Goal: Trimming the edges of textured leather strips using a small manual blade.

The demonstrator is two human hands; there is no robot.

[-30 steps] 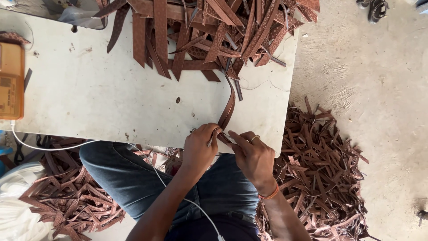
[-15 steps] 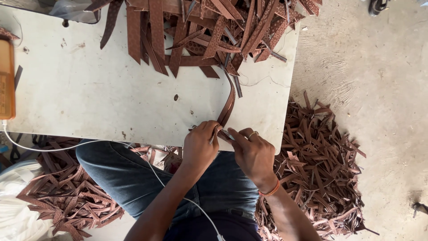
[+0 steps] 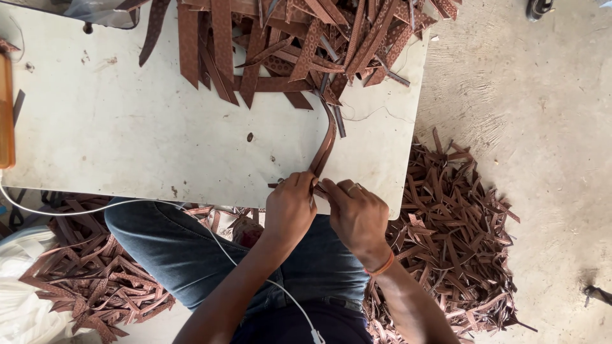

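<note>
Together my left hand (image 3: 290, 207) and right hand (image 3: 358, 213) pinched the near end of a brown strap (image 3: 325, 145) at the table (image 3: 127, 140) edge, fingers closed on it. From there the strap curved up across the tabletop into the strap pile (image 3: 306, 44). More cut pieces lay heaped on the floor (image 3: 548, 127) at my right.
</note>
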